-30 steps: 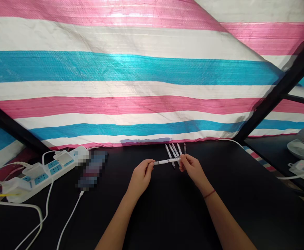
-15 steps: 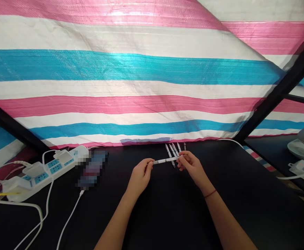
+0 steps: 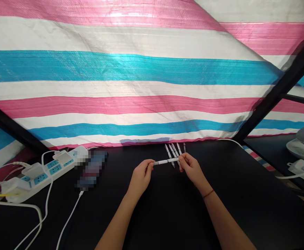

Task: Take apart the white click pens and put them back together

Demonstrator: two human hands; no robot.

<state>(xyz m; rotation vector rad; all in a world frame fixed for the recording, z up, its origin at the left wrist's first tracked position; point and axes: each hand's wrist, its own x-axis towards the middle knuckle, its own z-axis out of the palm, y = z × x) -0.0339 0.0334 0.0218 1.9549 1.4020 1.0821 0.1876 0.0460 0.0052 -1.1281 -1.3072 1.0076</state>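
Head view: the left hand (image 3: 140,177) and right hand (image 3: 190,170) sit just apart at lower centre, their fingers curled and pinching opposite ends of a white pen (image 3: 165,161), held nearly level over a black table (image 3: 235,211). Just behind the right hand, 5 more pens (image 3: 173,152) lie fanned near the far table edge, below a striped tarp (image 3: 115,69). A white power strip (image 3: 34,182) sits at left; open tabletop spreads below the hands.
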